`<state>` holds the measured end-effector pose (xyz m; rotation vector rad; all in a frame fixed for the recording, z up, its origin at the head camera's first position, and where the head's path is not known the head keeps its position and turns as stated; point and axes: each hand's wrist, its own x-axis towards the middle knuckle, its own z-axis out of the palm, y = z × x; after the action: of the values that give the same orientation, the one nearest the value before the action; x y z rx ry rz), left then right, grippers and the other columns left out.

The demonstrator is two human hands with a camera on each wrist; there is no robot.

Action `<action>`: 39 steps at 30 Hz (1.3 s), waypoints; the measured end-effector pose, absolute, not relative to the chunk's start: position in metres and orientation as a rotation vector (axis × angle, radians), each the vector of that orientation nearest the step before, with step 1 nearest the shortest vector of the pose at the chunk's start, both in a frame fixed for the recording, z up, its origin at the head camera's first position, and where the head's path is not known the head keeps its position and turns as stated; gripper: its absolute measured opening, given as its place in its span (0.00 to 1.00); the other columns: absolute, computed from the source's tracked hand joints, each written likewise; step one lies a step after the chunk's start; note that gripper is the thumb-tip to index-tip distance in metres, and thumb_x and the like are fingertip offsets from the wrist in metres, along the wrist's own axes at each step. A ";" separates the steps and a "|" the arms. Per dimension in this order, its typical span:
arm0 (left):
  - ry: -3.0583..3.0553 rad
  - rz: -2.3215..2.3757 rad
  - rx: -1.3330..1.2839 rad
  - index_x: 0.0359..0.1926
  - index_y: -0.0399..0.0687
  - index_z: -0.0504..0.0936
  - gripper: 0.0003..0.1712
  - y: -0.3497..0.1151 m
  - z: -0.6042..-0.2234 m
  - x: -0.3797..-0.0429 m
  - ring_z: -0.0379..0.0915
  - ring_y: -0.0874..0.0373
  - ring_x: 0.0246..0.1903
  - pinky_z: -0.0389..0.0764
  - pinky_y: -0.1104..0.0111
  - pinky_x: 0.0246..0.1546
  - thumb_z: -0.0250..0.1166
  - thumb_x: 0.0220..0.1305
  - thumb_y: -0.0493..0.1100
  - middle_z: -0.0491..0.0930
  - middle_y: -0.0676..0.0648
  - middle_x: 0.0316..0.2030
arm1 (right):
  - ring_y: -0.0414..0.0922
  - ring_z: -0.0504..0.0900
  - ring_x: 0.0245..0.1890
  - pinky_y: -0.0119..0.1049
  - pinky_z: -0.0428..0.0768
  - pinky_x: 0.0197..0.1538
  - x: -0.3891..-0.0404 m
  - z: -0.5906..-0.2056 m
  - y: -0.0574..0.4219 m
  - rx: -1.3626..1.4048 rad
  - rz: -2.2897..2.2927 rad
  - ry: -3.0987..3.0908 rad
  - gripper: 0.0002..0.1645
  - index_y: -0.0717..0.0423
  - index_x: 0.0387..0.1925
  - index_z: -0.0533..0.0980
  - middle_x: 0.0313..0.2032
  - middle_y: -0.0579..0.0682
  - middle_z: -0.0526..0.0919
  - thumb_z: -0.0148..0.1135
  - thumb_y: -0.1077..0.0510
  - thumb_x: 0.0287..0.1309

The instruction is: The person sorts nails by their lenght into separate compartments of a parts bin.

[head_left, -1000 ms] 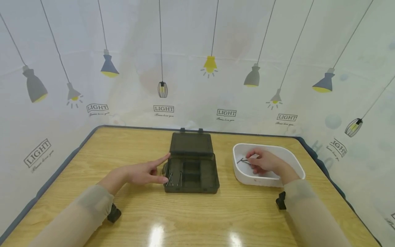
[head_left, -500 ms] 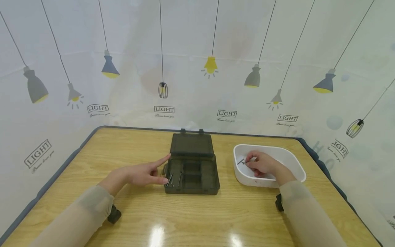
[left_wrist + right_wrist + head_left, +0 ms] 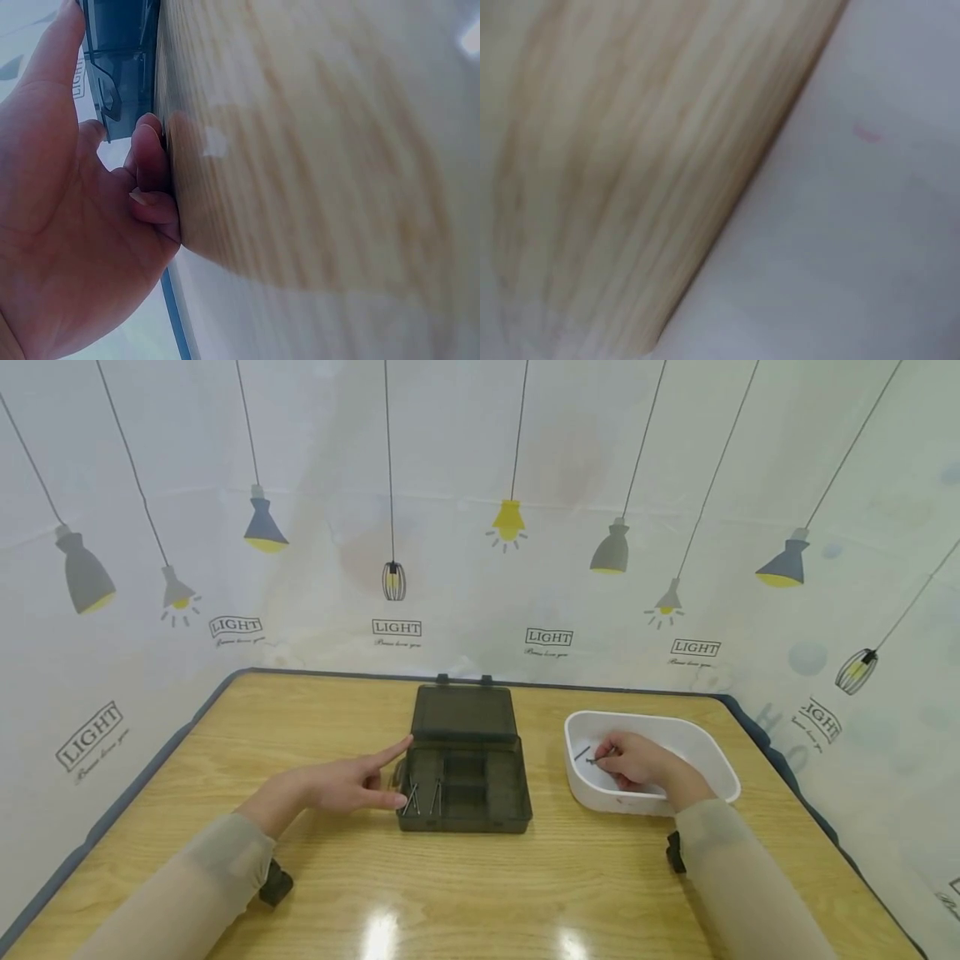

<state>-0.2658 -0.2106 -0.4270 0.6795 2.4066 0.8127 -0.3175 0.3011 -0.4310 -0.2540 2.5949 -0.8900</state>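
Note:
My left hand (image 3: 341,782) reaches the left side of an open dark plastic box (image 3: 510,781). Its index finger and thumb are stretched out and touch the box's left corners, while the other fingers are folded in the left wrist view. Inside the box's left compartment lie several long thin screws (image 3: 437,795). Over at the right, my right hand (image 3: 636,762) is down in a white tray (image 3: 701,735), its thumb and index finger pinching a small dark screw (image 3: 591,761). Another screw (image 3: 582,752) lies near the tray's left wall. The right hand is out of its own wrist view.
The box's lid (image 3: 463,712) leans back toward the rear edge of the wooden table (image 3: 465,893). Black dividers (image 3: 465,777) split the box inside. A printed cloth (image 3: 450,460) hangs behind the table and along its sides.
In the tray, my right hand has lowered slightly and its fingertips have closed on a screw. My left hand stays at the box.

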 end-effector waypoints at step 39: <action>2.402 0.823 0.668 0.91 0.67 0.35 0.61 -0.209 -0.426 -0.264 0.65 0.56 0.32 0.71 0.62 0.41 0.67 0.76 0.68 0.71 0.51 0.31 | 0.46 0.73 0.28 0.38 0.78 0.30 -0.287 -0.384 0.295 -0.459 -1.210 2.655 0.11 0.59 0.58 0.72 0.46 0.62 0.76 0.55 0.56 0.86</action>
<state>-0.2644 -0.2093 -0.4256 0.6677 2.4023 0.8230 -0.2870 0.2948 -0.3839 -0.4594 2.6549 -1.2097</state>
